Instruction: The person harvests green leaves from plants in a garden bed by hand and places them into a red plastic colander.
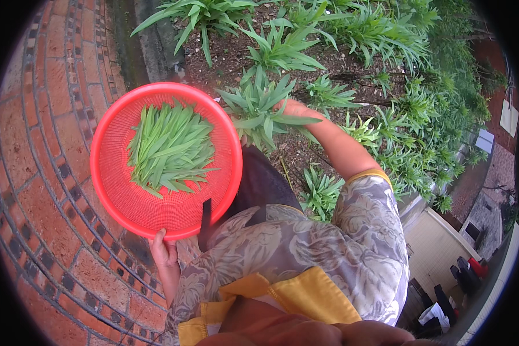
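My left hand (165,250) grips the near rim of a round red plastic mesh basket (232,142), thumb over the edge. A loose pile of long green leaves (171,149) lies inside the basket. To the basket's right, my right hand (290,108) reaches in among the leaves of a green leafy plant (259,104) growing from the soil. The plant's leaves cover most of the fingers, so what they touch or grip cannot be seen. A dark strap (206,218) hangs over the basket's near edge.
Curved red brick paving (60,181) lies at the left. A concrete kerb (158,41) borders the soil bed at the top. Several more leafy plants (281,47) grow across the bed. A smaller plant (322,190) stands near my right sleeve. Pale paving and dark objects show at lower right.
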